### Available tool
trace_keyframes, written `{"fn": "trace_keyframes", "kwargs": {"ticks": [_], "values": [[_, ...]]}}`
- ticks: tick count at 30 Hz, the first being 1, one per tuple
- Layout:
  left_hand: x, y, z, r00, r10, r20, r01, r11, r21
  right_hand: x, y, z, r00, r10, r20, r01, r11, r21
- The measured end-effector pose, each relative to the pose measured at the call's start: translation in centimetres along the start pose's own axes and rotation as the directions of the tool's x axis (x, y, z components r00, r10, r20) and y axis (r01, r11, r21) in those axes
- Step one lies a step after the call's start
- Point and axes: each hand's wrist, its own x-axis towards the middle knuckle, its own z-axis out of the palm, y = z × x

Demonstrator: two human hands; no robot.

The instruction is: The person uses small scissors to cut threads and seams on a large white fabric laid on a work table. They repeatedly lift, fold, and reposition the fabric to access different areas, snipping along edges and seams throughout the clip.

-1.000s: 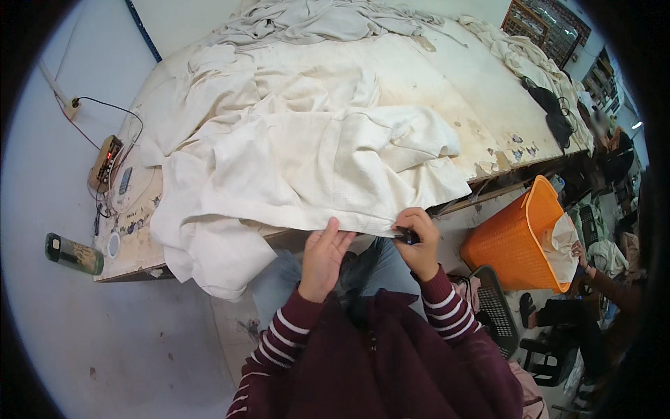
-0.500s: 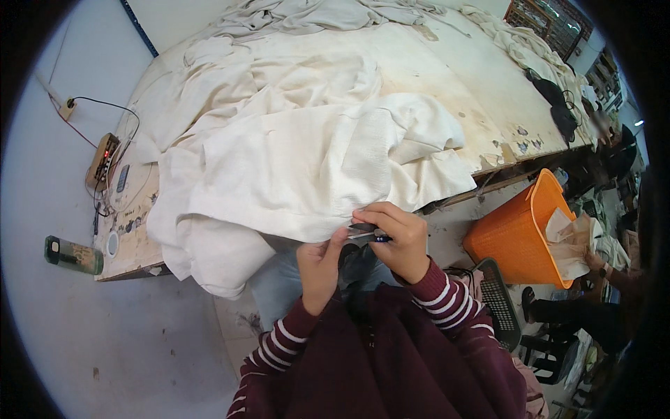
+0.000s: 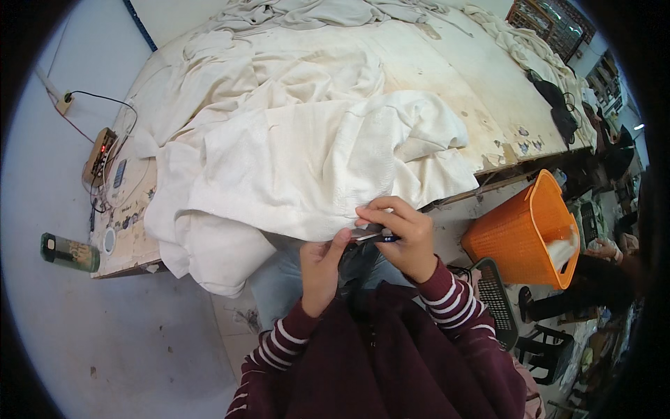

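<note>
A cream knit cloth [image 3: 279,160] lies bunched on the table, its near edge hanging over the front toward my lap. At that edge my left hand [image 3: 320,274] is closed, with thumb and forefinger pinching the cloth's hem. Just to its right, my right hand [image 3: 410,241] is closed around a small pair of thread snips [image 3: 367,236] with dark and blue parts. The blades point left, close to the hem and the left thumb. Whether a thread lies between the blades is too small to tell.
The worn table [image 3: 447,77] carries more cream and grey fabric [image 3: 300,12] at the back. An orange basket [image 3: 488,234] stands at the right, near another person's hand [image 3: 604,249]. At the left are a green bottle [image 3: 70,253], a remote [image 3: 120,173] and a wired box [image 3: 100,157].
My right hand and the snips have shifted slightly right and down, while the left hand barely moves. At the right, the other person's hand and pale cloth have moved away from the basket's rim.
</note>
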Motion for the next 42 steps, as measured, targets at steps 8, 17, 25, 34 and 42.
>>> {"fn": "trace_keyframes", "kwargs": {"ticks": [8, 17, 25, 34, 42], "values": [[-0.2, 0.4, 0.0, 0.996, 0.084, -0.034, -0.077, 0.982, 0.170, 0.3, -0.5, 0.0, 0.999, -0.026, 0.041, 0.019, 0.987, 0.162], [-0.1, 0.5, -0.7, 0.999, -0.039, -0.016, 0.039, 0.999, 0.009, 0.6, -1.3, -3.6, 0.979, 0.154, 0.130, -0.163, 0.985, 0.059], [-0.2, 0.5, -0.2, 1.000, -0.012, -0.010, 0.012, 1.000, -0.026, 2.1, -1.2, -3.0, 0.983, -0.110, 0.144, 0.130, 0.982, -0.136], [-0.3, 0.5, -0.6, 1.000, 0.020, 0.005, -0.020, 0.999, 0.033, 2.4, -0.6, -3.4, 0.988, -0.049, 0.145, 0.050, 0.999, -0.005], [0.8, -0.2, -1.8, 0.999, 0.036, 0.007, -0.036, 0.996, 0.078, 1.0, 1.1, -4.6, 0.924, 0.378, -0.054, -0.327, 0.857, 0.398]]}}
